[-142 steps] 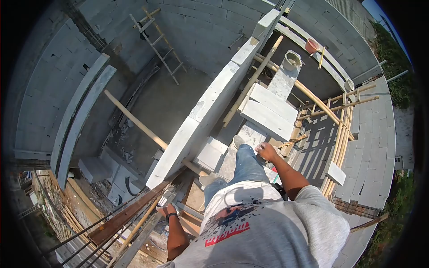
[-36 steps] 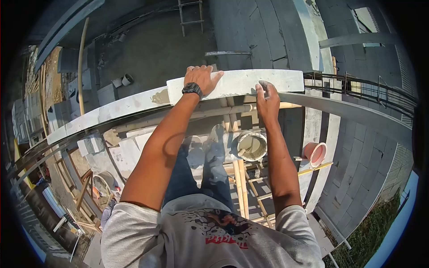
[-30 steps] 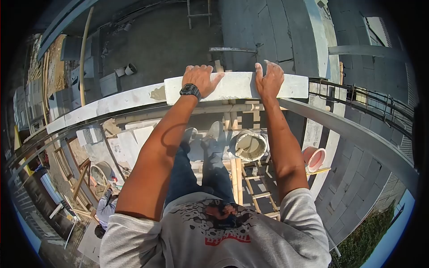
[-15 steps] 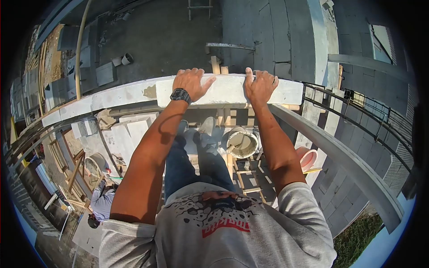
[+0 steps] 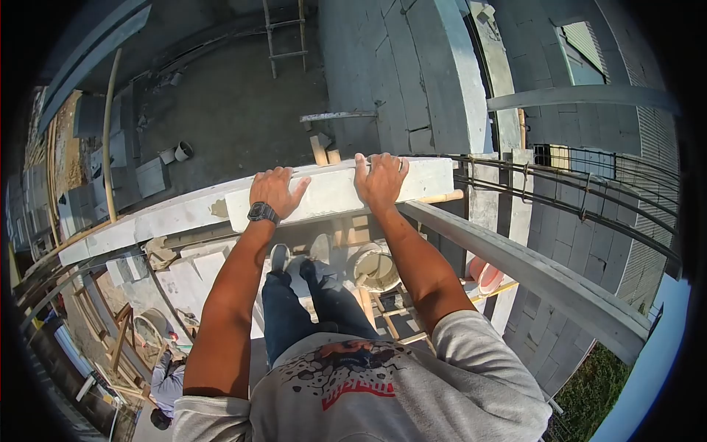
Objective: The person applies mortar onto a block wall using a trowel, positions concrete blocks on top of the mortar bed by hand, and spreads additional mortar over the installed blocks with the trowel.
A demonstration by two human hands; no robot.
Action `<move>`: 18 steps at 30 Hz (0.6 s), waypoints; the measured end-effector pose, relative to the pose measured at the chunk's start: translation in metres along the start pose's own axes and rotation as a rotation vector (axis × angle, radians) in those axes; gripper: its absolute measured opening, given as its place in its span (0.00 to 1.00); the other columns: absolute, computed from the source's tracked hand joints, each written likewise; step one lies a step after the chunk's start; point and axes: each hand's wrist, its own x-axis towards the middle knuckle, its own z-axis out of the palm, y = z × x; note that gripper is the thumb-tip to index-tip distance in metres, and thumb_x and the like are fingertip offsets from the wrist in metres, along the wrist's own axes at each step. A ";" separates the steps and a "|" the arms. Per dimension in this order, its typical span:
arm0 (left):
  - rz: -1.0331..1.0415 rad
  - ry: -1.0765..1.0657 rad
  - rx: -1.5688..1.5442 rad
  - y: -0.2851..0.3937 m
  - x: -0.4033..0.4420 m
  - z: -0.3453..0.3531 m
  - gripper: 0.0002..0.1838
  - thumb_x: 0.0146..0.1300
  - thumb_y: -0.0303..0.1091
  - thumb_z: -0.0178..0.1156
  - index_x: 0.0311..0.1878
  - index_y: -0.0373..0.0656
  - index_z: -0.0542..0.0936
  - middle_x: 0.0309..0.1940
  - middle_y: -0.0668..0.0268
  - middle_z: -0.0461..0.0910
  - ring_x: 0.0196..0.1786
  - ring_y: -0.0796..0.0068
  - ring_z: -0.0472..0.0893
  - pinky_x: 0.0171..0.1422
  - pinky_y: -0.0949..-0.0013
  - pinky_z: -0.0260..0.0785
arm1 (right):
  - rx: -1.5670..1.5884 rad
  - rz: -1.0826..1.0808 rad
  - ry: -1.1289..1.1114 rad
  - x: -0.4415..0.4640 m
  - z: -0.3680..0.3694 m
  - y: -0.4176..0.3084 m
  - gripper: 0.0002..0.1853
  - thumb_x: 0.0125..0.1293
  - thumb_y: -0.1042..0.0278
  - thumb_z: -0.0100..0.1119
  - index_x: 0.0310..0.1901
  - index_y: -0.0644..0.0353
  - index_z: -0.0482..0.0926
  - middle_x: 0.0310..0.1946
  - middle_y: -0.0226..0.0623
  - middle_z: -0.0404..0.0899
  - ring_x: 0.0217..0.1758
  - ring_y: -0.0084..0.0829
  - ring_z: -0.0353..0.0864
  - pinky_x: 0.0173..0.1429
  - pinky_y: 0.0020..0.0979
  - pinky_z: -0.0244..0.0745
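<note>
1. Floor (image 5: 236, 110): upper centre-left of the frame, beyond the wall. A ladder (image 5: 288, 54) stands at the top.
2. Pole (image 5: 110, 140): upper left, its lower end at the wall.
3. Beam (image 5: 526, 276): runs diagonally from just below the block's right part to the right edge area. It occupies the near side there; whether it touches the block cannot be told.
4. Rebar (image 5: 582, 214): several dark bars running from the block's right end towards the right edge.
5. Bucket (image 5: 355, 272): centre, below the block, beside the person's feet; contains grey mortar.
6. Pink bucket (image 5: 486, 277): right of centre, partly behind the beam.
7. Co-worker (image 5: 169, 383): lower left, well apart from the block.
8. Wall (image 5: 140, 225): curves from the left of the frame to the block. A grey patch marks its top just left of the block.
9. Block (image 5: 335, 197): centre of the frame, white, lying lengthwise at the wall's right end.
10. Left hand (image 5: 274, 190): laid over the block's left part, fingers at the far edge, thumb spread towards the right; not closed around it.
11. Right hand (image 5: 381, 180): laid over the block right of its middle, fingertips at the far edge, thumb spread; not closed around it.
</note>
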 end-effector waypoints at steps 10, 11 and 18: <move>0.030 0.057 0.006 -0.003 -0.003 0.004 0.28 0.70 0.61 0.53 0.43 0.41 0.83 0.37 0.56 0.84 0.42 0.54 0.83 0.52 0.53 0.70 | -0.006 0.026 -0.026 0.000 -0.002 -0.002 0.24 0.73 0.45 0.53 0.37 0.61 0.85 0.40 0.42 0.79 0.55 0.45 0.75 0.76 0.57 0.51; 0.027 0.071 0.026 -0.006 -0.004 0.009 0.28 0.70 0.61 0.53 0.42 0.41 0.83 0.37 0.57 0.84 0.42 0.55 0.83 0.52 0.54 0.70 | -0.022 0.028 -0.030 -0.001 0.000 -0.002 0.25 0.73 0.45 0.53 0.37 0.61 0.85 0.40 0.42 0.79 0.55 0.44 0.75 0.76 0.58 0.51; 0.033 0.051 -0.036 -0.003 -0.010 -0.006 0.29 0.71 0.61 0.53 0.45 0.41 0.84 0.38 0.57 0.85 0.46 0.59 0.83 0.56 0.55 0.70 | -0.035 0.044 -0.044 -0.005 -0.005 -0.007 0.25 0.75 0.46 0.50 0.44 0.62 0.85 0.47 0.46 0.82 0.61 0.47 0.73 0.77 0.57 0.51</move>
